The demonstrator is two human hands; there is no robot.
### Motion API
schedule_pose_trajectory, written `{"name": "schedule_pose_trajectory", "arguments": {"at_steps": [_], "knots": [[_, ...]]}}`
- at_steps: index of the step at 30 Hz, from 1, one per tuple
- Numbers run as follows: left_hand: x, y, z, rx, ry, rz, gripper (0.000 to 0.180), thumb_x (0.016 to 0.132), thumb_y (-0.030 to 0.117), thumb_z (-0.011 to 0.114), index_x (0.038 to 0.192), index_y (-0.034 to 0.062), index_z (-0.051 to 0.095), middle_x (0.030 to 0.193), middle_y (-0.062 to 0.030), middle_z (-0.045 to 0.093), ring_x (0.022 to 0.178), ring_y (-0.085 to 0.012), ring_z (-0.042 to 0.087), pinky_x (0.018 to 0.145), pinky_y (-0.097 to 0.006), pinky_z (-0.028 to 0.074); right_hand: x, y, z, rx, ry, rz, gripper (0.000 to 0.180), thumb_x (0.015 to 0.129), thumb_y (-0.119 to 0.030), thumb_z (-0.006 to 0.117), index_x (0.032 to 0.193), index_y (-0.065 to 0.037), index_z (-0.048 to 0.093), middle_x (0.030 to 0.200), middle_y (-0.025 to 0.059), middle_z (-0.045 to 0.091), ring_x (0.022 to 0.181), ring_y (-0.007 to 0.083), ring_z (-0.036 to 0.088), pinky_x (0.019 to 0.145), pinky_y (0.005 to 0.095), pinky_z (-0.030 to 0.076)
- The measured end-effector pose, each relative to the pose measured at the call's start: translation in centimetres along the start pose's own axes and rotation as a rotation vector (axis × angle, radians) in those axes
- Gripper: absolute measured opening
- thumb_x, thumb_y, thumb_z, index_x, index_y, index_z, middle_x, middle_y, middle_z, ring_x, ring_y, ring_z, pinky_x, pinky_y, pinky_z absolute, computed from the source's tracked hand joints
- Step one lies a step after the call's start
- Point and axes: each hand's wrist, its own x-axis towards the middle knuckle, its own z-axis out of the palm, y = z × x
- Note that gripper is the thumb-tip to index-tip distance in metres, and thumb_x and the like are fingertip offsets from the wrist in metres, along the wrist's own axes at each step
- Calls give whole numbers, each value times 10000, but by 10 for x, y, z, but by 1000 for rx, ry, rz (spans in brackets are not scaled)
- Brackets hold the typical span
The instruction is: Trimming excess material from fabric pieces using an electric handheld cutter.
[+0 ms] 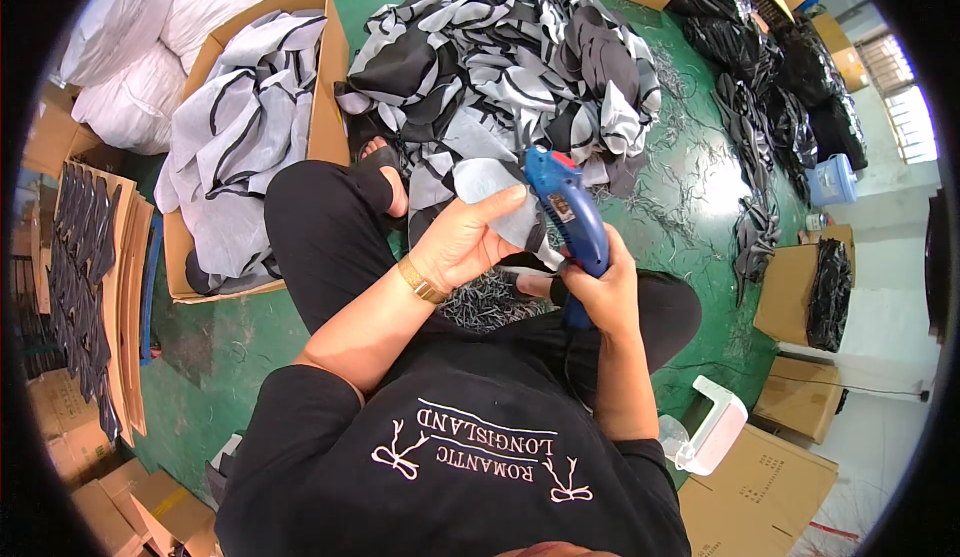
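My left hand point(460, 243) pinches a light grey fabric piece point(493, 179) between thumb and fingers. In my right hand point(608, 292) is a blue handheld electric cutter point(575, 215) with a red part near its head. The cutter's head is up against the right edge of the fabric piece; whether the blade touches it I cannot tell. Beyond my hands a big heap of grey and black fabric pieces point(520, 52) lies on the floor. Thin fabric trimmings point(487, 302) are scattered between my legs.
To the left stands an open carton point(335, 67) filled with grey fabric pieces, with white sacks point(135, 97) behind it. Black plastic bags point(725, 42), a light blue bucket point(831, 181) and cartons point(790, 297) line the right side. More trimmings point(690, 207) litter the green floor.
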Motion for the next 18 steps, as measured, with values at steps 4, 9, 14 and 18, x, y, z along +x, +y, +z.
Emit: {"name": "schedule_pose_trajectory", "arguments": {"at_steps": [4,9,14,18], "knots": [[3,2,-11,311,174,134,232,922,172,590,1116,50,555,1031,-61,643,924,-191,651,801,-363,559,5,19,-14,25,-6,8,476,673,-27,662,1127,23,533,858,54,616,749,119,593,694,260,493],[3,3,-14,370,348,304,241,912,168,611,1095,19,562,983,-67,637,865,-188,650,768,-351,566,-20,15,-29,236,-82,142,440,726,-40,652,1137,31,513,789,55,571,662,144,584,634,268,487],[7,0,-8,369,336,374,257,881,98,641,1106,7,557,1001,-75,630,886,-185,641,786,-350,561,-39,20,-29,259,-149,259,404,710,-31,667,1085,19,526,768,44,556,602,130,555,556,267,474],[7,-3,-11,414,348,382,279,847,23,655,1107,0,555,1030,-87,626,908,-190,639,803,-343,554,-41,23,-24,216,-174,271,416,701,-11,665,1094,22,533,773,40,564,595,125,549,536,261,469]]}}
